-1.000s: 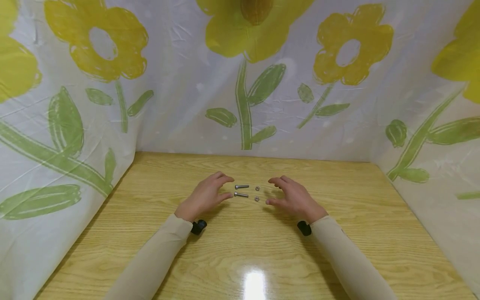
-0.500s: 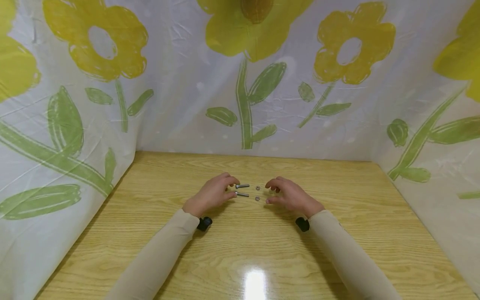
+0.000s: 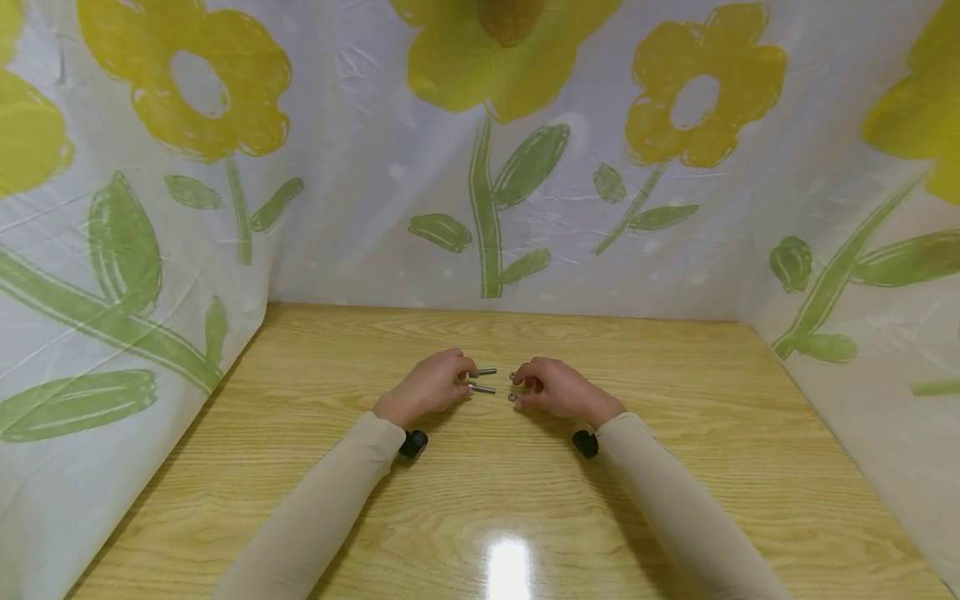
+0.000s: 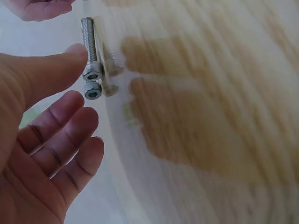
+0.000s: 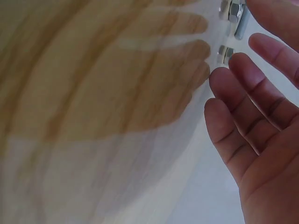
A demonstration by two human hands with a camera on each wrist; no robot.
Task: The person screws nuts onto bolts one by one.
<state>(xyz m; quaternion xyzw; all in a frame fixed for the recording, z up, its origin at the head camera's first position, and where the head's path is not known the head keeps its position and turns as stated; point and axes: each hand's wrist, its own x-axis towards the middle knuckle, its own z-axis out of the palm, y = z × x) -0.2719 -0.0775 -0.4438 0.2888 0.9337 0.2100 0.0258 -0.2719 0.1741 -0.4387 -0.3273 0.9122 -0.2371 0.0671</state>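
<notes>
Two socket-head bolts lie side by side on the wooden table, a near bolt (image 3: 483, 389) and a far bolt (image 3: 487, 372). My left hand (image 3: 431, 383) is at their head ends, thumb by the near one and fingers by the far one. In the left wrist view the thumb (image 4: 70, 60) is beside the near bolt (image 4: 88, 42), and its fingers are spread. Right of the bolts are two hex nuts, a near nut (image 3: 512, 397) and a far nut (image 3: 512, 376). My right hand (image 3: 562, 390) has its fingertips at these nuts; contact is unclear.
The glossy wood-grain table (image 3: 480, 483) reflects a bright light near its front. A white cloth with yellow flowers (image 3: 360, 233) hangs along the back and both sides. A black wrist camera (image 3: 414, 443) is strapped to each wrist.
My left hand has moved right to the bolt heads. The right hand has moved left to the nuts. Bolts and nuts have stayed in place.
</notes>
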